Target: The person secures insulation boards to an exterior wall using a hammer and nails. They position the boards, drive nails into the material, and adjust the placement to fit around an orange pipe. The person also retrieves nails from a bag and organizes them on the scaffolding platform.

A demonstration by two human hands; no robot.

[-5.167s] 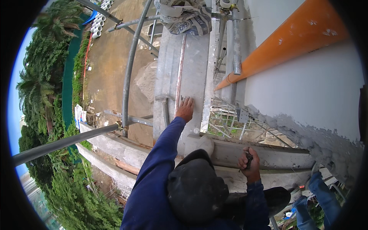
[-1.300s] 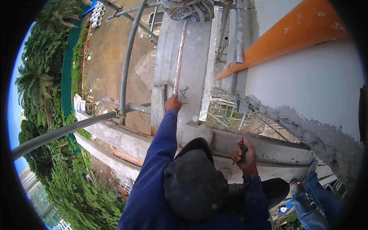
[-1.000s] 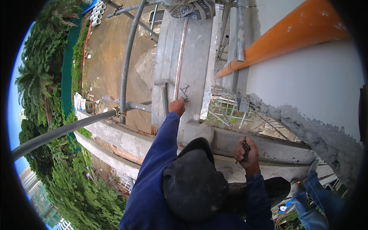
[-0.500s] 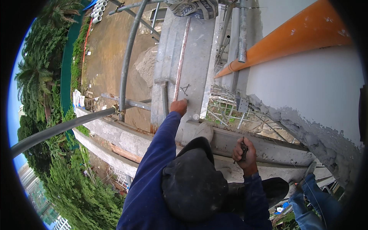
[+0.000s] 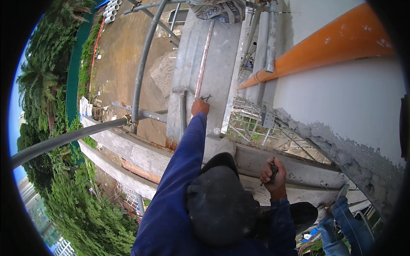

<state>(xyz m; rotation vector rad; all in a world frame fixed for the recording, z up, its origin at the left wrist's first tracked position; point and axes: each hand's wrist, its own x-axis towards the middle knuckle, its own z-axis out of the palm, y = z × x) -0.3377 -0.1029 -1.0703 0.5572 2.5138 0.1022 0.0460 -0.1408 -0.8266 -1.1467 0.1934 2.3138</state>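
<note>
My left hand point(image 5: 200, 106) reaches forward over a grey plank point(image 5: 222, 64), its fingers curled down at several thin dark metal pieces, like nails point(image 5: 206, 98). Whether it grips any is hidden. Left of it lies a hammer point(image 5: 183, 109), head pointing away from me. A long thin whitish-red rod point(image 5: 205, 55) runs along the plank from beside my fingers to the far end. Nearer and to the right, my raised right hand point(image 5: 275, 179) is closed around dark metal pieces point(image 5: 273, 168); their kind is unclear, and a thin point sticks out below.
A black cap point(image 5: 222, 205) fills the lower middle between my arms. Scaffold pipes point(image 5: 143, 64) rise at left; a patterned sack point(image 5: 224, 9) sits at the far end. An orange pipe point(image 5: 316, 47) slants along the right wall. Another person's jeans point(image 5: 350, 222) show at lower right. Gaps drop to lower ground.
My left hand has moved farther forward, up to the thin metal pieces. My right hand stays closed, nearly in place. The view has shifted slightly.
</note>
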